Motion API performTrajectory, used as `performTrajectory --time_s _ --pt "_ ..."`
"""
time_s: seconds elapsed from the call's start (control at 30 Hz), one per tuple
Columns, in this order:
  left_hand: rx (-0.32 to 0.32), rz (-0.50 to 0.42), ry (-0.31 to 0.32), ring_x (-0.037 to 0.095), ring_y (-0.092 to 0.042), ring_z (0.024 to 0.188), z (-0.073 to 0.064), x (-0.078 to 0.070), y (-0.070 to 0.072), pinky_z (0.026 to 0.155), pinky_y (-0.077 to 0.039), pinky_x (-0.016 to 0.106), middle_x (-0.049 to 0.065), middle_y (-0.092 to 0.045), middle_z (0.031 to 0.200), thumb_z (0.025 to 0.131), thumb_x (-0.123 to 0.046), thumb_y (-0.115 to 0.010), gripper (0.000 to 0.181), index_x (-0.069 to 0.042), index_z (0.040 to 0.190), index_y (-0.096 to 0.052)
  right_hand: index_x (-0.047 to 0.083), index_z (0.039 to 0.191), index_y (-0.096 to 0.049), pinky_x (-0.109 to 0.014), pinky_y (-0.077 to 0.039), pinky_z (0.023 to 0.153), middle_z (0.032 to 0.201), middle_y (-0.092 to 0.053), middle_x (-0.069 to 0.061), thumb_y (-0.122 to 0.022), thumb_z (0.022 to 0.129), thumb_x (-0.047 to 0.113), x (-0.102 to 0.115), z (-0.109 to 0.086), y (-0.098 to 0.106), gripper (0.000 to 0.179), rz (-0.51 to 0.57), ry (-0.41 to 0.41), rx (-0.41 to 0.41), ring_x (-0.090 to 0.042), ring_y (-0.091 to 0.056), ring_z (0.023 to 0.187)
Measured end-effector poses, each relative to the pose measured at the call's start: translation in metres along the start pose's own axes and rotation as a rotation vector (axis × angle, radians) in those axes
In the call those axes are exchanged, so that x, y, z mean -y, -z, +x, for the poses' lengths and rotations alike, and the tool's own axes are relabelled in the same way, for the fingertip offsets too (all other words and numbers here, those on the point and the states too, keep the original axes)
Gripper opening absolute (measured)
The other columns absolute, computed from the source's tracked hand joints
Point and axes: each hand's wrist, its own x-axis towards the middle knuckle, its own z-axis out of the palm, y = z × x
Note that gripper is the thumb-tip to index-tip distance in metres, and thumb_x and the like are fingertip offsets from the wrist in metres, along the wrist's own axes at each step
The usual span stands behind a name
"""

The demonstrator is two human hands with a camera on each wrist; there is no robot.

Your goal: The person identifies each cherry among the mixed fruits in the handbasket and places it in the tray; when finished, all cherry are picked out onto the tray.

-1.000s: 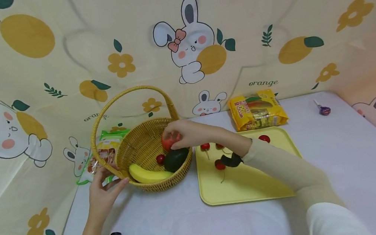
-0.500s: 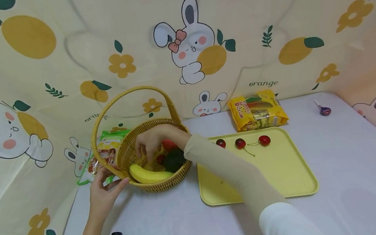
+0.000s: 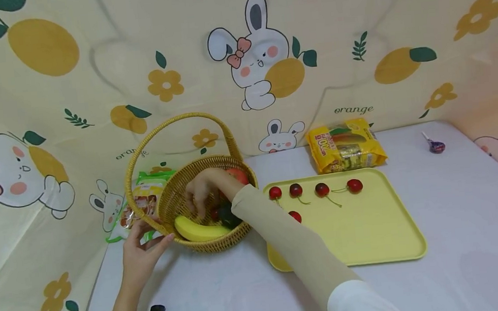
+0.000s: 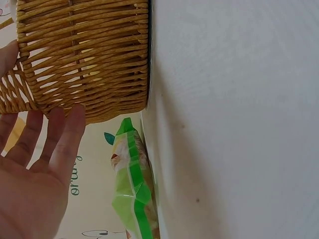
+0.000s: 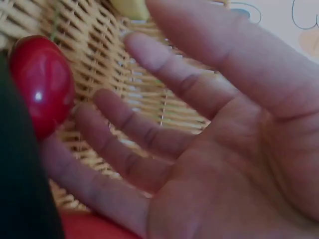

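My left hand (image 3: pixel 139 254) pinches the wicker basket (image 3: pixel 214 246) at the base of its handle, with thumb and fingers on either side of the weave in the left wrist view. Inside the basket, my right hand (image 3: pixel 204 188) reaches down with parted, slightly bent fingers and an empty palm. Its fingertips come close to a cherry (image 5: pixel 42 84) lying beside a dark green avocado (image 3: pixel 229 217). A banana (image 3: pixel 200 230) lies along the basket's near side. A red round fruit (image 3: pixel 238 176) rests at the right, partly covered by my right wrist.
Several cherries (image 3: pixel 322 189) lie on a yellow tray (image 3: pixel 367 239) right of the basket, partly under my right sleeve. Behind the tray sits a yellow snack pack (image 3: pixel 346 147). A green-edged bag (image 3: pixel 143 199) stands behind the basket; a lollipop (image 3: pixel 436 146) lies far right.
My right hand has let go of the red round fruit at the basket's right side and moved left over the basket's middle. The left hand has stayed at the handle base.
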Motion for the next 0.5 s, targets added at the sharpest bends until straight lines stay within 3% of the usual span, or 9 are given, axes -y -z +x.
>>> performTrajectory --time_s 0.33,0.5 --pt "-0.003 -0.012 -0.008 0.013 -0.056 0.108 0.0012 -0.0012 0.0014 0.080 -0.059 0.020 0.015 -0.055 0.122 0.081 0.010 -0.077 0.056 0.004 0.131 -0.052 0.012 0.126 -0.065 -0.047 -0.055 0.095 0.128 -0.050 0.000 -0.077 0.086 0.005 -0.0036 0.0061 -0.0013 0.042 -0.087 0.061 0.073 -0.019 -0.051 0.113" --pt "0.002 -0.013 -0.014 0.012 -0.057 0.108 -0.0004 0.0005 0.0015 0.079 -0.059 0.020 0.018 -0.054 0.122 0.080 0.012 -0.076 0.058 0.005 0.133 -0.051 0.018 0.132 -0.062 -0.038 -0.055 0.093 0.139 -0.045 0.001 -0.078 0.086 0.008 -0.0030 0.0027 -0.0054 0.049 -0.215 0.074 0.033 -0.018 -0.047 0.119"
